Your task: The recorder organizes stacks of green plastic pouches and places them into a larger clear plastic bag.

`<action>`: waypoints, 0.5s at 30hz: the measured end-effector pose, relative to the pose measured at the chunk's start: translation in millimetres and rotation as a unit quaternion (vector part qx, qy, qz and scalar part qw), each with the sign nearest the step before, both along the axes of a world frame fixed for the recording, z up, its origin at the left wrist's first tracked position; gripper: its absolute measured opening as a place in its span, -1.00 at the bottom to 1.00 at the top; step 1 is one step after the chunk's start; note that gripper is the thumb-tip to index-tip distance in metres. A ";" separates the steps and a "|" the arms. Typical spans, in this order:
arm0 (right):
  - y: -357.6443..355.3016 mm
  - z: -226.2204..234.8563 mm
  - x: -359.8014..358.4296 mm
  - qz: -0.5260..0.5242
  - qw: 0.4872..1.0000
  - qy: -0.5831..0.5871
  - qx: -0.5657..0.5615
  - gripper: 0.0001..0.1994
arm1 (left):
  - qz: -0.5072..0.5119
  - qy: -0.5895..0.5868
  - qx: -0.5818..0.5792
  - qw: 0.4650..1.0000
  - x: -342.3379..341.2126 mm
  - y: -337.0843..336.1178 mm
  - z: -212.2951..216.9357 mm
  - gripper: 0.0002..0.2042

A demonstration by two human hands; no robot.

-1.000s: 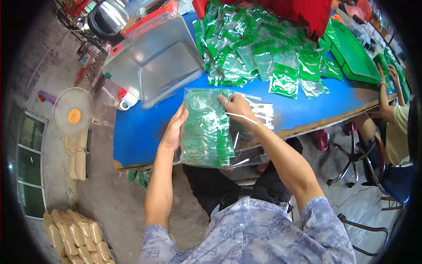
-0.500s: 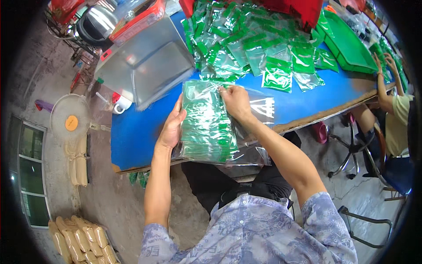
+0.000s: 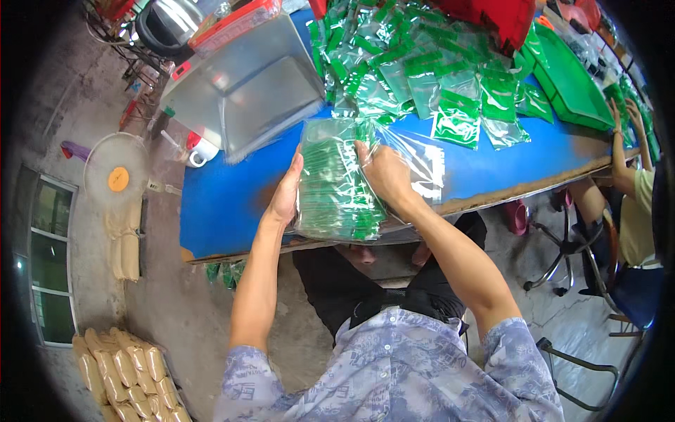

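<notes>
A clear plastic bag packed with a row of green-and-clear packets (image 3: 336, 184) lies at the near edge of the blue table (image 3: 232, 211). My left hand (image 3: 287, 188) holds the left side of this bag, fingers partly hidden behind it. On the other side, my right hand (image 3: 387, 172) is closed with its fingers bent, pressing at the upper right of the bag. Loose clear film from the bag spreads out to the right of that hand. Beyond the bag lies a heap of loose green-and-clear packets (image 3: 457, 116).
A clear plastic bin (image 3: 264, 91) stands on the table's left, a white mug (image 3: 202, 150) beside it. A green tray (image 3: 569, 84) and a red bin (image 3: 492, 21) are at the back. Another person's hands (image 3: 626, 116) work at the far right. Wrapped tan bundles (image 3: 130, 373) sit on the floor.
The bag has tilted and lifted slightly away from me, and its film has spread out farther on the right. Both hands have stayed on it.
</notes>
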State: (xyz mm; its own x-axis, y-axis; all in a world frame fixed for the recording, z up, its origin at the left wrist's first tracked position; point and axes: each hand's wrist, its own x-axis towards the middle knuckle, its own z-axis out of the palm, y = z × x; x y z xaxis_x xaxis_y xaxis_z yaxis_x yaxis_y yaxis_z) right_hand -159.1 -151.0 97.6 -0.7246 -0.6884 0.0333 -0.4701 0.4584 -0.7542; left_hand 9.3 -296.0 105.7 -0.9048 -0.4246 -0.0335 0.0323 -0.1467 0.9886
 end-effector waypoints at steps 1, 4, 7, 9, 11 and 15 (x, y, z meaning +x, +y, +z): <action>-0.5 3.9 -1.3 0.029 0.999 -0.022 0.001 -0.36 | 0.006 0.001 -0.003 1.000 4.2 -0.4 -0.4 -0.22; 12.8 -14.0 -21.3 0.126 0.986 -0.067 -0.086 -0.38 | 0.120 -0.031 0.012 0.992 3.1 4.2 -3.4 -0.24; 23.5 -15.6 -13.8 0.122 0.988 -0.047 -0.077 -0.51 | -0.005 0.041 0.071 0.997 -4.7 5.3 -3.0 -0.22; 12.5 -34.9 3.5 0.132 0.970 0.095 -0.179 -0.58 | 0.066 -0.013 -0.002 0.998 -1.4 2.9 -6.3 -0.26; 17.3 -29.2 11.3 0.143 0.977 0.114 -0.106 -0.68 | 0.014 0.019 0.148 0.989 2.6 9.0 10.3 -0.26; 58.0 -2.9 -11.6 0.193 0.978 -0.036 -0.064 -0.54 | 0.111 -0.123 -0.067 0.984 34.4 -3.8 -9.7 -0.22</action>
State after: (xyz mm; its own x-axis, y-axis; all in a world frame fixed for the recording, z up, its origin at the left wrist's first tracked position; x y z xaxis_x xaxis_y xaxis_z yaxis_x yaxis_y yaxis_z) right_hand -170.7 -93.1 94.7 -0.4145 -0.9050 0.0955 -0.5335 0.1566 -0.8312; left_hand 43.7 -299.8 96.0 -0.7611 -0.6259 -0.1703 -0.1937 -0.0313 0.9806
